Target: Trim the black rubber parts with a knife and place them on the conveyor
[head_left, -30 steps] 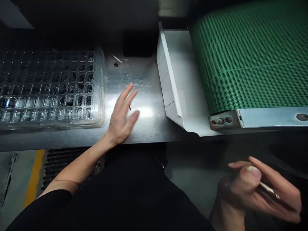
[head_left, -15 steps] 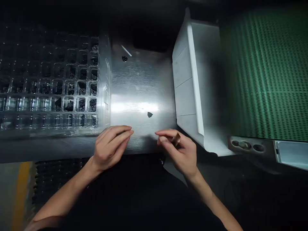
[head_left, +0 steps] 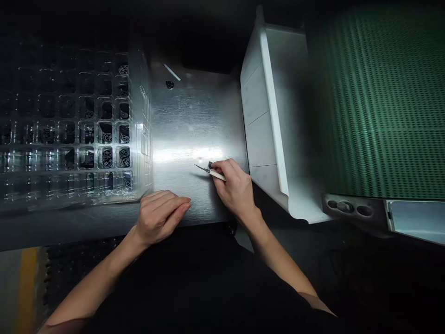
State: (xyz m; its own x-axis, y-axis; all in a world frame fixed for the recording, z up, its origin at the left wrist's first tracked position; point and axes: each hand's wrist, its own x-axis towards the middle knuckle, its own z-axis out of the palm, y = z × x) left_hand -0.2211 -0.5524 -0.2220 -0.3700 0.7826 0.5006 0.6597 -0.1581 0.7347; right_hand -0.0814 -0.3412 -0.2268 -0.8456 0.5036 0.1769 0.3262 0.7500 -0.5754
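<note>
One pointed knife (head_left: 217, 175) is gripped in the right hand (head_left: 235, 186), its tip toward the left — a small black piece (head_left: 210, 164) lies at those fingertips on the metal table (head_left: 194, 116). The left hand (head_left: 160, 217), fingers curled together, rests near the clear tray (head_left: 141, 157).

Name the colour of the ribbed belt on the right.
Green belt, darker toward its left edge; shows in the head view.

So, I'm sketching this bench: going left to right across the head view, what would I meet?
Clear plastic compartment tray → small glossy black piece → slim cream-handled knife in the right hand → white plastic bin → green textured belt.
</note>
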